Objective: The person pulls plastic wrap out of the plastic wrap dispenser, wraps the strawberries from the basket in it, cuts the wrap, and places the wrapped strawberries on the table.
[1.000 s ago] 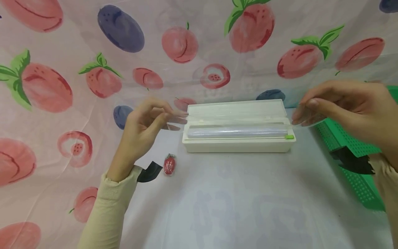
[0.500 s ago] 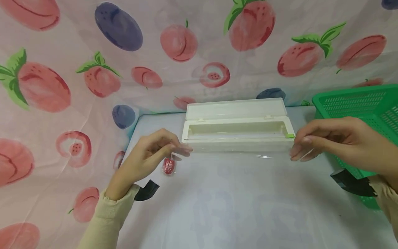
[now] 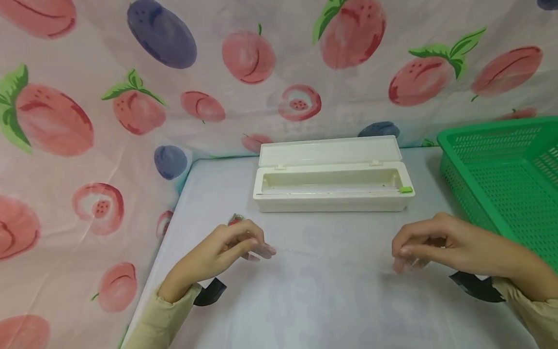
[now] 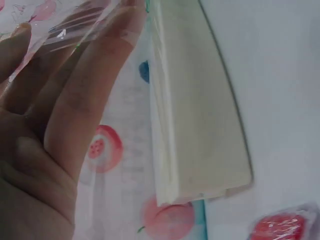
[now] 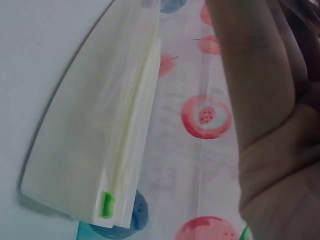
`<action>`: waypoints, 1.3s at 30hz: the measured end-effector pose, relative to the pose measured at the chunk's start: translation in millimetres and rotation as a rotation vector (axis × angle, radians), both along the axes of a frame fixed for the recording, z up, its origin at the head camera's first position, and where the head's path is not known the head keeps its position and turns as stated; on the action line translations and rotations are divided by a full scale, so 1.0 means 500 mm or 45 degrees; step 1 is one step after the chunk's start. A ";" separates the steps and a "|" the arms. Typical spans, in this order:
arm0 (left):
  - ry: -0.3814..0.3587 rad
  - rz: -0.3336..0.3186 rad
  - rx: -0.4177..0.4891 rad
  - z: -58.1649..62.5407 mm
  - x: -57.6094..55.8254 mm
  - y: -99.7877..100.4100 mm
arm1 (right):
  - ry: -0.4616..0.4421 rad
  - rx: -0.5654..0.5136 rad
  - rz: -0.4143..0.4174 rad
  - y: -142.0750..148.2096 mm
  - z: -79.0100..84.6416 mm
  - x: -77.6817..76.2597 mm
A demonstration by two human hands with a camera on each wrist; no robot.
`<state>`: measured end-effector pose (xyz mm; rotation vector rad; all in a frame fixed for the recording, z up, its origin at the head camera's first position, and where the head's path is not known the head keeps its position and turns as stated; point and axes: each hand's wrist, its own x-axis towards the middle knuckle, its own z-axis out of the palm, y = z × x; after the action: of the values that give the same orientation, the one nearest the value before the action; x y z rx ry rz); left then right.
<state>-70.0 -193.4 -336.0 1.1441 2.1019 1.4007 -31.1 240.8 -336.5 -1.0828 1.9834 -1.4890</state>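
Between the two hands a thin sheet of clear plastic film (image 3: 301, 253) stretches low over the near part of the table, showing only as a faint shiny edge. My left hand (image 3: 222, 254) pinches its left end; in the left wrist view the film (image 4: 75, 32) lies across the fingers. The right hand (image 3: 440, 245) holds the other end with thumb and bent fingers. Behind them stands a long white plastic-wrap dispenser box (image 3: 333, 203), lid (image 3: 331, 151) raised, with a green slider (image 3: 406, 189) at its front right corner.
A small red object in clear wrapping (image 4: 280, 227) lies left of the box, partly hidden by the left hand in the head view. At right sits a green perforated basket (image 3: 468, 184). A fruit-print cloth (image 3: 261, 106) hangs behind the white-covered table (image 3: 331, 310).
Both hands have come down and toward the person, from level with the box to in front of it, bringing the clear film along. The right hand has moved off the basket's near corner.
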 end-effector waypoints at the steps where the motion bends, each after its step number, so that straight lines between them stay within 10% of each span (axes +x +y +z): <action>1: -0.006 0.009 -0.024 -0.006 0.001 0.000 | 0.009 -0.013 0.005 0.001 -0.005 0.000; 7: -0.033 0.024 -0.157 -0.046 0.007 0.004 | 0.047 -0.056 0.014 -0.008 -0.039 0.004; 25: 0.305 -0.003 -0.395 -0.124 0.010 0.028 | 0.076 0.110 0.006 -0.029 -0.136 0.012; 39: 0.489 -0.091 -0.480 -0.145 0.019 0.036 | 0.107 0.358 -0.007 -0.025 -0.160 0.020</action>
<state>-60.3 -175.2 -408.5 1.3871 2.4166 0.7452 -21.2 228.4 -416.6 -1.0324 2.1748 -1.1385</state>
